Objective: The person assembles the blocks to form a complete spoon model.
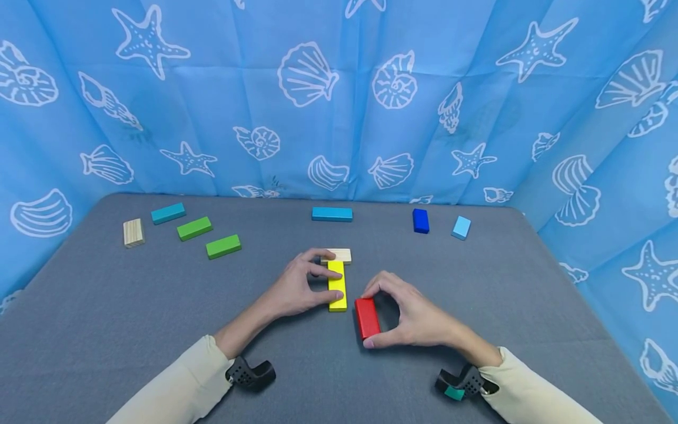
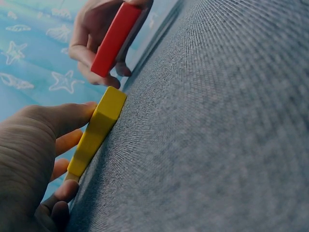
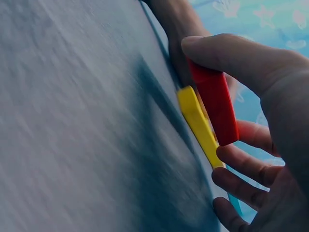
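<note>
Nearest, the right hand [image 1: 415,315] grips a red rectangular block [image 1: 368,318] end to end between thumb and fingers, its long axis running roughly eleven to five. At its ten-to-eleven o'clock, just beside, lies a yellow block [image 1: 336,285], axis twelve to six; the left hand [image 1: 296,288], fingers loose, touches it from above. At yellow's twelve, a pale wooden block [image 1: 344,255] lies crosswise; farther, a teal block [image 1: 332,214].

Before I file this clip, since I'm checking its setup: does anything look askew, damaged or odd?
Nothing looks damaged or spilled. Only the red block sits slightly askew: gripped by the right hand, it slants beside the straighter yellow block that the left hand touches. Being held, that seems unremarkable.
</note>
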Demonstrator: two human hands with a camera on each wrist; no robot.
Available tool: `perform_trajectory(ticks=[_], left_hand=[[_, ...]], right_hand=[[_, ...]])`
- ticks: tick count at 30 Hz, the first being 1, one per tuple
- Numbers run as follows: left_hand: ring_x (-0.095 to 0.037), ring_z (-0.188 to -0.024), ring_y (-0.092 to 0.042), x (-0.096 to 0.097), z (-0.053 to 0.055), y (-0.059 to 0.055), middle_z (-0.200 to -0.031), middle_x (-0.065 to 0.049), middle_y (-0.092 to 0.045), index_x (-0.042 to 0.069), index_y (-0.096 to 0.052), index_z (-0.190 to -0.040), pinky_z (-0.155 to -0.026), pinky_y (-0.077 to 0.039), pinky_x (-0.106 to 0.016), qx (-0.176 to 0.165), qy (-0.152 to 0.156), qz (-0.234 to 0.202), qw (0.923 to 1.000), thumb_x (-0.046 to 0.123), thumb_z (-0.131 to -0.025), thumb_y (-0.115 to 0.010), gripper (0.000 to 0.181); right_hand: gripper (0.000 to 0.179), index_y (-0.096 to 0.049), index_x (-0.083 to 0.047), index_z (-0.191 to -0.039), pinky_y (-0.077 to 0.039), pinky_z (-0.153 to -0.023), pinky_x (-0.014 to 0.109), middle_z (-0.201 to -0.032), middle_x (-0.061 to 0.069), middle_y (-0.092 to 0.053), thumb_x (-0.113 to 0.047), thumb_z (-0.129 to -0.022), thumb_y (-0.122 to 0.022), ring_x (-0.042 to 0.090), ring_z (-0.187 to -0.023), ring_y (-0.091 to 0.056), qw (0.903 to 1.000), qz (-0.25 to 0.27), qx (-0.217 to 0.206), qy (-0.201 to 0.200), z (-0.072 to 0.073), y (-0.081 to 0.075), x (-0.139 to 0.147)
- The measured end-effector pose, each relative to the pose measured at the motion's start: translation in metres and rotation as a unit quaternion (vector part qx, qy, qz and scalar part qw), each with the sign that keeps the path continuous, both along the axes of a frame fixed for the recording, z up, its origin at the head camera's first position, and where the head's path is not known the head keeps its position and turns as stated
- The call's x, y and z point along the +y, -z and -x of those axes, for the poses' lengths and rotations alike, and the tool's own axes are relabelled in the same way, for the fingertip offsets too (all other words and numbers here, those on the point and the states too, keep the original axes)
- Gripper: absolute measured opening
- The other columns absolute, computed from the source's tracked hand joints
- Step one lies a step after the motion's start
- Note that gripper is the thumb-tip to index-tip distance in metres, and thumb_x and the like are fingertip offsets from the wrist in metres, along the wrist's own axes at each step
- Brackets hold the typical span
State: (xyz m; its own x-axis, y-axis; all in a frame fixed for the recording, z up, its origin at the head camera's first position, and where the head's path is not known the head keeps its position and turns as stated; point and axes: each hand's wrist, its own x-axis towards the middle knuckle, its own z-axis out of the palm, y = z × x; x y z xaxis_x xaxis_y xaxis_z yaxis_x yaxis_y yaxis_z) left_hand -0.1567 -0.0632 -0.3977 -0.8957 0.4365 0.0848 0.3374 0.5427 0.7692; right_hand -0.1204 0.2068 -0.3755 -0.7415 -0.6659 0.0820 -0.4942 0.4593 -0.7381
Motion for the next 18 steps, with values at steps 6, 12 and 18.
perform_trajectory(ticks=[6,12,18], left_hand=[[-0.028,-0.137,-0.040,0.001,0.000,0.001,-0.142,0.002,-0.053,0.019,-0.080,-0.112,-0.108,-0.033,-0.061,0.005,-0.002,0.003,1.0000,0.028,-0.083,-0.084,0.031],[-0.028,-0.137,-0.040,0.001,0.000,0.001,-0.142,0.001,-0.053,0.019,-0.080,-0.113,-0.108,-0.033,-0.062,0.012,0.003,0.003,0.9999,0.028,-0.083,-0.084,0.031],[-0.028,-0.138,-0.040,0.000,0.000,0.001,-0.143,0.001,-0.053,0.019,-0.080,-0.112,-0.109,-0.032,-0.062,0.015,0.006,0.002,0.9999,0.027,-0.084,-0.084,0.031]], right_hand=[[0.057,-0.059,-0.027,-0.123,-0.046,-0.097,0.045,-0.125,-0.011,-0.053,-0.043,-0.077,-0.089,0.014,-0.115,-0.052,0.9999,0.016,0.006,-0.001,-0.011,0.007,-0.013],[0.058,-0.061,-0.030,-0.124,-0.044,-0.098,0.051,-0.127,-0.011,-0.050,-0.046,-0.076,-0.089,0.016,-0.119,-0.050,0.9991,0.030,0.000,0.029,-0.021,0.012,-0.025],[0.059,-0.063,-0.032,-0.126,-0.038,-0.095,0.053,-0.128,-0.011,-0.048,-0.048,-0.076,-0.088,0.018,-0.119,-0.045,0.9985,0.027,0.022,0.043,-0.026,0.017,-0.030]])
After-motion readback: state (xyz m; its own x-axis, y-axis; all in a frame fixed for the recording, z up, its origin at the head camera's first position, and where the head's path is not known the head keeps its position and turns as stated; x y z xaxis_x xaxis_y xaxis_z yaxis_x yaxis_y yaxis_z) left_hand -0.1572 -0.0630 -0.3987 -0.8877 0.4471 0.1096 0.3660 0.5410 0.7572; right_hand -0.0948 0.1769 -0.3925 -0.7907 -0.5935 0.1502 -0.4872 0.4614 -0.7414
